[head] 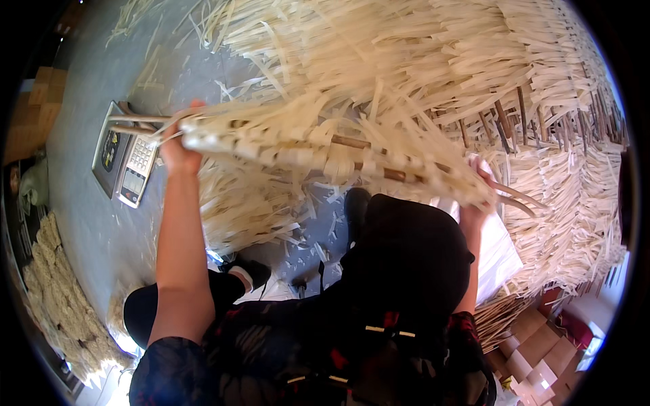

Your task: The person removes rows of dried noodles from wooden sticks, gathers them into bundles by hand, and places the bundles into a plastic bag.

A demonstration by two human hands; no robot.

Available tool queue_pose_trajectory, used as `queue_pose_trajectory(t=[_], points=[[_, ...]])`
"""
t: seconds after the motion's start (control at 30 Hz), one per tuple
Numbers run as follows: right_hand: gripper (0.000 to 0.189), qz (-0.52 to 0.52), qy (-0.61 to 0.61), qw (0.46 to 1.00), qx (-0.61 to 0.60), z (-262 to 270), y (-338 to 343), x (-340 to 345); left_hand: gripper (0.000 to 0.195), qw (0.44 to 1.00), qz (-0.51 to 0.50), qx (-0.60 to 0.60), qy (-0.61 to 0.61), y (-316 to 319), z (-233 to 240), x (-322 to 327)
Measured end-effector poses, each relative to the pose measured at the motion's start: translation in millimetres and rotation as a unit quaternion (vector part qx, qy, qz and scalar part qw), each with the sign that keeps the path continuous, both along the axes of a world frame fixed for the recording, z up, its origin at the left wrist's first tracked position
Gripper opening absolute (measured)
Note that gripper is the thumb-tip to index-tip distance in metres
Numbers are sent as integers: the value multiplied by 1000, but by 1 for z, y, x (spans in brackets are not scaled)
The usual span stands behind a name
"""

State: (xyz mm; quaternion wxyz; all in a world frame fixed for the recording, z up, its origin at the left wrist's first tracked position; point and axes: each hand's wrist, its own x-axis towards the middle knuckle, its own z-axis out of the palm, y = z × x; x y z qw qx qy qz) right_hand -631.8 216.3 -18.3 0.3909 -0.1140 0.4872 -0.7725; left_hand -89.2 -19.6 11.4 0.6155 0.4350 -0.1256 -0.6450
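Observation:
Two thin wooden sticks with pale flat strips looped along them stretch across the view, held level between my hands. My left hand grips the stick ends on the left, near a digital scale. My right hand is closed around the other end, where two bare stick tips stick out to the right. The strips fan out beyond the sticks, and motion blurs them a little. Some fingers are hidden behind the strips and sticks.
The digital scale lies on the grey floor at the left. Large heaps of stripped material on sticks spread ahead and right. A white sheet lies under my right arm. Bundled sticks and cardboard boxes are at the lower right.

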Motion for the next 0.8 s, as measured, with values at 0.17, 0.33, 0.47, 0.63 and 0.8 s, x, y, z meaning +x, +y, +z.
queue_pose_trajectory(t=[0.17,0.33,0.47,0.63,0.8], points=[[51,10,20,998,54,-24,-19,1,38,1000,-12,11,2,-26,-35,-12],[53,17,41,997,70,-42,-28,13,34,999,9,29,37,-20,-47,-19],[53,0,-55,997,56,-56,-31,20,38,997,13,83,-2,-17,-30,-49],[58,19,0,1000,25,-33,-30,52,44,997,-47,-10,-60,-20,16,-39],[65,106,-15,991,-81,48,-24,86,65,991,-94,-93,20,12,61,-29]])
